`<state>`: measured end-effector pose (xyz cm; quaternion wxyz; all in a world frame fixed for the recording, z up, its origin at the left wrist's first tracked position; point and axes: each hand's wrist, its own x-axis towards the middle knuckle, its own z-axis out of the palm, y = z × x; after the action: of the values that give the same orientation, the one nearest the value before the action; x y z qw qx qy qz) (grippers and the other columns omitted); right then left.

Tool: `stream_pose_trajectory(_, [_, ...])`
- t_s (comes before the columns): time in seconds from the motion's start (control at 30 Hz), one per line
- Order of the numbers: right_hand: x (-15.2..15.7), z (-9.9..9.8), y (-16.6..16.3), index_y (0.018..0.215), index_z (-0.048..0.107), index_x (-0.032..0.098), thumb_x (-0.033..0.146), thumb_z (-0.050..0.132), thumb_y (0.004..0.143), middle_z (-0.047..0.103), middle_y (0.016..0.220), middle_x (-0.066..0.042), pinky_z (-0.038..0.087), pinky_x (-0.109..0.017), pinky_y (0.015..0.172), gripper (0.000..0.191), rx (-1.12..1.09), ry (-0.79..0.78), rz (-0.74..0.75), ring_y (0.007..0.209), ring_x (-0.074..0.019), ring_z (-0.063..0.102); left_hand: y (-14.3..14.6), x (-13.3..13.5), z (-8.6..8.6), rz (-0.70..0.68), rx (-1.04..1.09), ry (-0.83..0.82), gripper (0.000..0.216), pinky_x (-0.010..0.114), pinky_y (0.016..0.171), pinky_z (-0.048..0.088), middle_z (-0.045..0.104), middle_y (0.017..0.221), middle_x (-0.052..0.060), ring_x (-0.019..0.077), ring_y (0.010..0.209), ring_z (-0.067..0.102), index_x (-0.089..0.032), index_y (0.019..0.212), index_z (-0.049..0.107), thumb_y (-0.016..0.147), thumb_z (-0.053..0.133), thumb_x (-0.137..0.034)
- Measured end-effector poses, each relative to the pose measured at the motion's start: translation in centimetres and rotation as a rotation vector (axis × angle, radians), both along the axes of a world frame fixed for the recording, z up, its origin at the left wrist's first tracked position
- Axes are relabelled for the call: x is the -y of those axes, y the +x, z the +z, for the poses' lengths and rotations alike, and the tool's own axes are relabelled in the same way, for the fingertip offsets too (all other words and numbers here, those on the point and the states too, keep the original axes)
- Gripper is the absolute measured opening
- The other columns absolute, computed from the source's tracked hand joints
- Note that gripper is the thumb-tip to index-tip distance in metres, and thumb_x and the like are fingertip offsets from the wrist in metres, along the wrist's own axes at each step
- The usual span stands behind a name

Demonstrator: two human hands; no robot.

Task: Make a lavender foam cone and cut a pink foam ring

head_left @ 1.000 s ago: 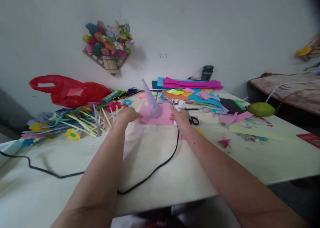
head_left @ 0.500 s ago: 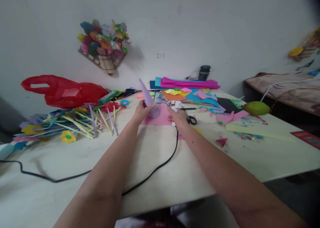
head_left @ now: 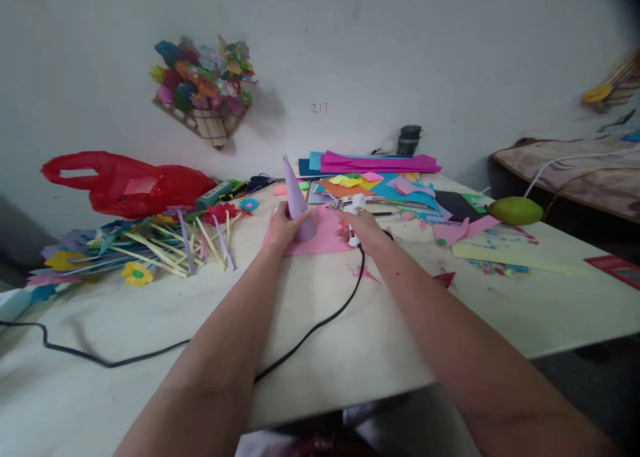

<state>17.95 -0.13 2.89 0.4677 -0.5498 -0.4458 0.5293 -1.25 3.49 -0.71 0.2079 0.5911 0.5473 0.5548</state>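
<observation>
Lilac paper cone point(head_left: 296, 200) found standing upright, tip up, on a pink sheet point(head_left: 327, 242) toward the far middle of the table point(head_left: 380, 350); took the rest by size; saw the pale table run wide across the view, littered along its far side; noted a red plastic bag point(head_left: 135, 187) slumped at far left against the wall; marked in front of it a spread of stemmed flowers point(head_left: 135, 253) cut from paper, lying flat; found a stack of coloured sheets point(head_left: 380, 167) at the far edge behind the cone, with loose offcuts spilling to its right; spotted a wall bouquet point(head_left: 203, 87) of paper blooms fixed above the bag; traced a black cord point(head_left: 310, 330) from the right hand across the bare middle and off to the left edge. Saw the left hand point(head_left: 283, 227) closed about the cone's lower part, fingers wrapped at its base; saw the right hand point(head_left: 361, 227) just beside, over the sheet's right edge, clenched on a white glue gun point(head_left: 354, 207) with its metal tip turned toward the cone and near it; could not tell whether the two touched. Noted a green fruit point(head_left: 515, 211) well off to the right; a dark jar point(head_left: 409, 139) by the wall behind the stack; a small magenta triangle point(head_left: 444, 278) of folded paper right of the right forearm.
</observation>
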Motion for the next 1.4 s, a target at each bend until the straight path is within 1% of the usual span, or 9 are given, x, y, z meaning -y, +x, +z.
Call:
stream_pose_trajectory(0.13, [0.1, 0.8, 1.1, 0.077, 0.055, 0.013, 0.025, 0.064, 0.084, 0.055, 0.045, 0.000, 0.040, -0.019, 0.035, 0.016, -0.021, -0.035, 0.063, 0.042, -0.0128, 0.057, -0.2, -0.5, -0.7, -0.122, 0.152, -0.016, 0.059, 0.036, 0.082, 0.048, 0.064, 0.108, 0.012, 0.0254, 0.101, 0.060, -0.017, 0.109, 0.053, 0.067, 0.069, -0.056])
stream_pose_trajectory(0.27, [0.3, 1.3, 1.9, 0.074, 0.055, 0.014, 0.028, 0.068, 0.080, 0.048, 0.039, 0.003, 0.036, -0.019, 0.032, 0.020, 0.007, -0.007, 0.180, 0.050, -0.0169, 0.063, -0.4, -0.8, -1.1, -0.242, 0.250, -0.023, 0.057, 0.035, 0.085, 0.048, 0.064, 0.110, 0.010, 0.0244, 0.103, 0.060, -0.018, 0.112, 0.053, 0.073, 0.065, -0.057])
stream_pose_trajectory(0.37, [0.3, 1.7, 2.7, 0.071, 0.054, 0.015, 0.037, 0.075, 0.073, 0.051, 0.042, 0.001, 0.031, -0.018, 0.031, 0.030, 0.057, 0.053, 0.272, 0.053, -0.0180, 0.064, -0.5, -0.9, -1.2, -0.239, 0.230, -0.045, 0.056, 0.034, 0.082, 0.049, 0.065, 0.109, 0.010, 0.0252, 0.102, 0.060, -0.018, 0.110, 0.055, 0.072, 0.066, -0.058])
stream_pose_trajectory(0.5, [0.3, 2.2, 4.2, 0.068, 0.055, 0.015, 0.048, 0.074, 0.071, 0.061, 0.050, -0.005, 0.031, -0.019, 0.033, 0.038, 0.183, 0.046, 0.407, 0.044, -0.0130, 0.058, -0.6, -1.0, -1.3, -0.253, 0.226, -0.093, 0.060, 0.035, 0.083, 0.050, 0.065, 0.110, 0.012, 0.0256, 0.100, 0.061, -0.017, 0.111, 0.056, 0.071, 0.066, -0.060])
stream_pose_trajectory(0.63, [0.4, 2.2, 4.7, 0.069, 0.057, 0.013, 0.052, 0.071, 0.072, 0.065, 0.055, -0.007, 0.033, -0.020, 0.034, 0.041, 0.293, 0.071, 0.513, 0.036, -0.0090, 0.050, -0.6, -1.0, -1.4, -0.241, 0.220, -0.120, 0.062, 0.037, 0.083, 0.050, 0.066, 0.111, 0.012, 0.0257, 0.100, 0.062, -0.017, 0.113, 0.056, 0.070, 0.066, -0.061])
stream_pose_trajectory(0.8, [0.5, 1.6, 3.9, 0.073, 0.055, 0.014, 0.052, 0.071, 0.073, 0.069, 0.062, -0.007, 0.033, -0.020, 0.033, 0.041, 0.361, 0.099, 0.615, 0.031, -0.0056, 0.043, -0.5, -1.0, -1.4, -0.243, 0.236, -0.141, 0.062, 0.035, 0.081, 0.050, 0.067, 0.110, 0.012, 0.0257, 0.099, 0.063, -0.016, 0.110, 0.058, 0.070, 0.066, -0.062])
stream_pose_trajectory(1.0, [1.0, 1.9, 3.1, 0.074, 0.053, 0.015, 0.051, 0.072, 0.073, 0.069, 0.063, -0.006, 0.034, -0.020, 0.034, 0.041, 0.389, 0.082, 0.628, 0.031, -0.0047, 0.042, -0.4, -1.2, -1.5, -0.227, 0.286, -0.114, 0.060, 0.032, 0.080, 0.049, 0.067, 0.107, 0.011, 0.0256, 0.101, 0.062, -0.017, 0.108, 0.058, 0.072, 0.062, -0.064])
stream_pose_trajectory(1.2, [1.2, 1.9, 2.7, 0.072, 0.055, 0.015, 0.050, 0.071, 0.073, 0.067, 0.058, -0.005, 0.035, -0.021, 0.038, 0.039, 0.431, 0.068, 0.646, 0.035, -0.0066, 0.044, -0.3, -1.3, -1.5, -0.262, 0.360, -0.082, 0.051, 0.033, 0.081, 0.050, 0.068, 0.103, 0.008, 0.0239, 0.099, 0.063, -0.020, 0.104, 0.060, 0.079, 0.053, -0.064])
stream_pose_trajectory(1.4, [1.5, 1.9, 2.3, 0.070, 0.059, 0.013, 0.047, 0.070, 0.074, 0.068, 0.060, -0.004, 0.035, -0.022, 0.039, 0.036, 0.531, 0.067, 0.635, 0.034, -0.0058, 0.043, -0.4, -1.0, -1.3, -0.254, 0.348, -0.142, 0.055, 0.033, 0.086, 0.049, 0.069, 0.107, 0.008, 0.0242, 0.102, 0.062, -0.020, 0.104, 0.062, 0.078, 0.051, -0.067])
